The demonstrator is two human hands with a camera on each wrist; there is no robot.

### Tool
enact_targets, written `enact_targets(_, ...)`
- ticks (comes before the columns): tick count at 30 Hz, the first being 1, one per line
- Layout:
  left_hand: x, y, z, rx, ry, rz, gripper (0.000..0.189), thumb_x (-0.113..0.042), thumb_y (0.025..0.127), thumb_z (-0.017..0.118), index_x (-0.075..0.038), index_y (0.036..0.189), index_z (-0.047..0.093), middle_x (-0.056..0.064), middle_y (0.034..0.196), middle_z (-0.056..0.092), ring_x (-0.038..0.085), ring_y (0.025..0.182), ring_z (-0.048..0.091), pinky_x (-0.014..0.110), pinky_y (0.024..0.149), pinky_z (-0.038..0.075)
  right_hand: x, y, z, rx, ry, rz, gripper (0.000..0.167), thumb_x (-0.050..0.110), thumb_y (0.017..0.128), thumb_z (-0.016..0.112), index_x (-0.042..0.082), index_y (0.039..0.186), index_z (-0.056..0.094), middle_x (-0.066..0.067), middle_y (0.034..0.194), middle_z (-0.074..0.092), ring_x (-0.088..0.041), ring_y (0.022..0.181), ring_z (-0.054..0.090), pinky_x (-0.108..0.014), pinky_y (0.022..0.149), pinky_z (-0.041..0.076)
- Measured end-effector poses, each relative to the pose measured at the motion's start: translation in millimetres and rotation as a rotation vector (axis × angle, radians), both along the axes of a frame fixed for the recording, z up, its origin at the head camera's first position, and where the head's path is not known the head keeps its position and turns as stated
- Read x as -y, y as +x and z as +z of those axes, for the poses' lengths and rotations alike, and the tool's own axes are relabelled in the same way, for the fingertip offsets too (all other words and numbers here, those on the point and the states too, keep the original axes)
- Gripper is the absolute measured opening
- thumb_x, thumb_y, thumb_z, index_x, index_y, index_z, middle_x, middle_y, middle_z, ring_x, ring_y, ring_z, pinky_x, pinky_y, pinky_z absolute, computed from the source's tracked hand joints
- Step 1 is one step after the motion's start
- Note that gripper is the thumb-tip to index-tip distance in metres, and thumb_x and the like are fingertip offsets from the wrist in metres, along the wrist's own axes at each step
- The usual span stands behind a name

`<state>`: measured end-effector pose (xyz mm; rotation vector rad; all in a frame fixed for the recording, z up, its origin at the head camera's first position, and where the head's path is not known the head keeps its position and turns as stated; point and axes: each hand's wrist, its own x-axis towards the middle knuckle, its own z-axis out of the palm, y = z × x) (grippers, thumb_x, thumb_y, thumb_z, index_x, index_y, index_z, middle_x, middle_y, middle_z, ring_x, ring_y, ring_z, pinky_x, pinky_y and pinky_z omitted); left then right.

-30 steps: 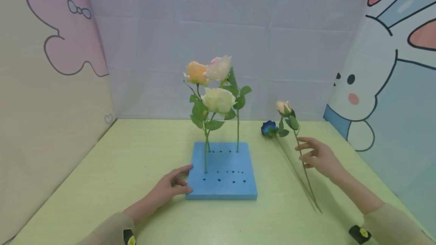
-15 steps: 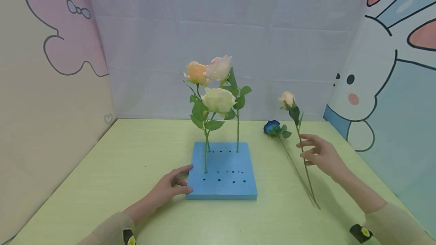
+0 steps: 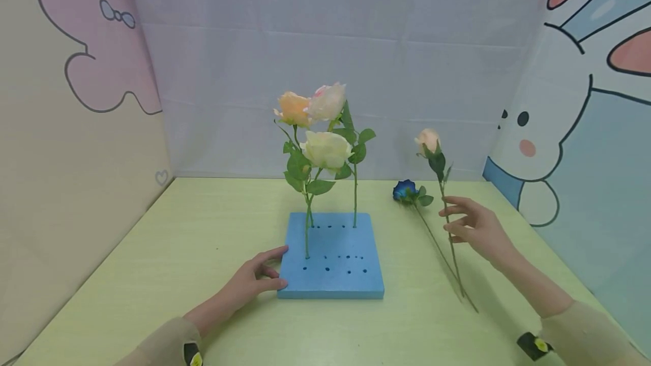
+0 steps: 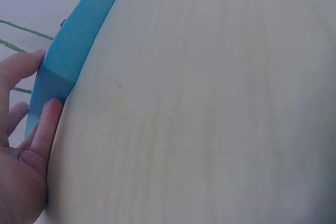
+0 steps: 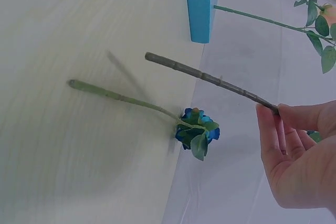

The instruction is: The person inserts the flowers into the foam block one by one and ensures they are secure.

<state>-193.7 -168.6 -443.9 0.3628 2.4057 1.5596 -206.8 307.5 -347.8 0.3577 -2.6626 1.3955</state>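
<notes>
In the head view my right hand [image 3: 478, 233] pinches the thin stem of a pale peach artificial rose [image 3: 436, 161] between thumb and fingers. The rose stands nearly upright at the right, its bloom up. In the right wrist view the dark lower stem [image 5: 210, 78] sticks out of the pinch, its cut end clear of the table. My left hand [image 3: 254, 278] touches the left side of a blue block with holes [image 3: 338, 287], thumb near the front corner. In the left wrist view, fingertips rest along the blue block's side [image 4: 68, 51].
A blue rose [image 3: 405, 191] lies on the table [image 3: 152, 275] right of the block. Standing in the block's holes are an orange rose [image 3: 294, 109], a pale pink rose [image 3: 326, 103] and a cream rose [image 3: 326, 150]. A white cloth [image 3: 229, 100] hangs behind.
The peach rose has risen off the table and become more upright in my right hand. The blue rose shifted slightly, then settled. My left hand has stayed at the block.
</notes>
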Motion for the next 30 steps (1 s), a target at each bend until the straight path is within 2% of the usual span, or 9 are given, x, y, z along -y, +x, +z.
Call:
enact_targets(3,-0.1,-0.3,-0.5,0.000,-0.001,0.003,0.074,-0.028,0.085,0.078,-0.024,0.150,0.043,0.011,0.149,0.045,0.018,0.100,0.057,0.029,0.078,0.042,3,-0.4,0.6,-0.020,-0.015,0.002,0.060,0.005,0.094,0.063,0.004,0.149,0.039,-0.009,0.119,0.066,0.005,0.086,0.065,-0.028,0.071,0.059)
enact_targets(6,-0.2,0.0,-0.4,0.002,0.000,0.006,0.074,-0.029,0.085,0.078,-0.024,0.150,0.043,0.011,0.150,0.045,0.018,0.101,0.057,0.030,0.079,0.042,7,0.1,2.0,-0.046,-0.040,0.008,0.058,0.004,0.094,0.063,0.003,0.147,0.041,0.014,0.110,0.064,0.004,0.086,0.066,-0.027,0.070,0.059)
enact_targets(9,-0.3,0.5,0.2,0.005,0.000,0.006,0.074,-0.029,0.085,0.078,-0.024,0.150,0.042,0.010,0.149,0.045,0.018,0.101,0.057,0.030,0.079,0.042,12,0.5,3.7,-0.071,-0.062,0.020,0.056,0.003,0.094,0.063,0.001,0.146,0.042,0.024,0.105,0.062,0.004,0.085,0.066,-0.027,0.069,0.059)
enact_targets(20,-1.0,1.7,1.8,0.005,-0.012,0.015,0.074,-0.029,0.085,0.078,-0.024,0.150,0.043,0.010,0.148,0.046,0.018,0.101,0.056,0.032,0.082,0.042,31,-2.0,8.0,-0.119,-0.115,0.002,0.049,0.001,0.093,0.063,0.001,0.140,0.049,0.027,0.098,0.064,0.004,0.085,0.067,-0.025,0.069,0.058)
enact_targets(30,-0.8,1.9,1.4,0.006,-0.009,0.007,0.074,-0.029,0.085,0.077,-0.024,0.151,0.042,0.010,0.149,0.045,0.018,0.101,0.057,0.031,0.082,0.043,49,-7.5,13.6,-0.153,-0.221,-0.004,0.040,0.002,0.093,0.064,0.003,0.133,0.057,0.022,0.097,0.067,0.001,0.082,0.069,-0.025,0.070,0.059)
